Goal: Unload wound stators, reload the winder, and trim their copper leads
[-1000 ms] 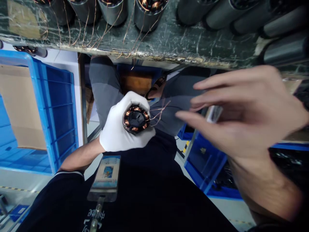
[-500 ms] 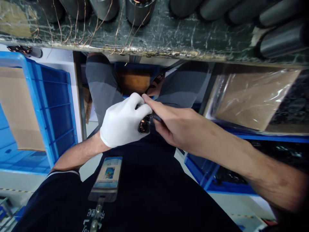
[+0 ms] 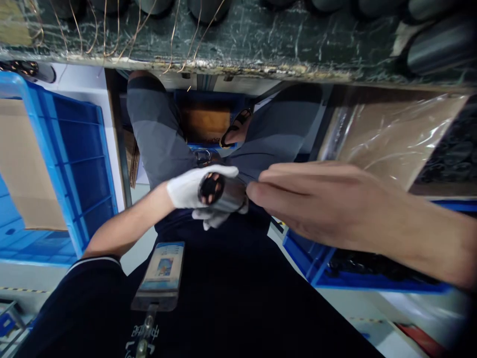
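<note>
My left hand, in a white glove, is wrapped round a dark metal motor stator. Copper windings show inside its open end, which faces up and to the left. The stator lies tilted in the palm, above my lap. My bare right hand is just right of the stator's other end, fingers pressed together and blurred by motion. Whatever those fingertips pinch, if anything, is hidden. Whether they touch the stator I cannot tell.
A worn green bench crosses the top, with several dark cylinders and loose copper wires. To the left stands a blue crate with cardboard. On the right are plastic-wrapped cardboard and a blue bin holding black parts.
My right hand has moved right, off my left hand. The left hand has turned and opened out round the stator, so more of its body and windings show. The view has shifted slightly.
</note>
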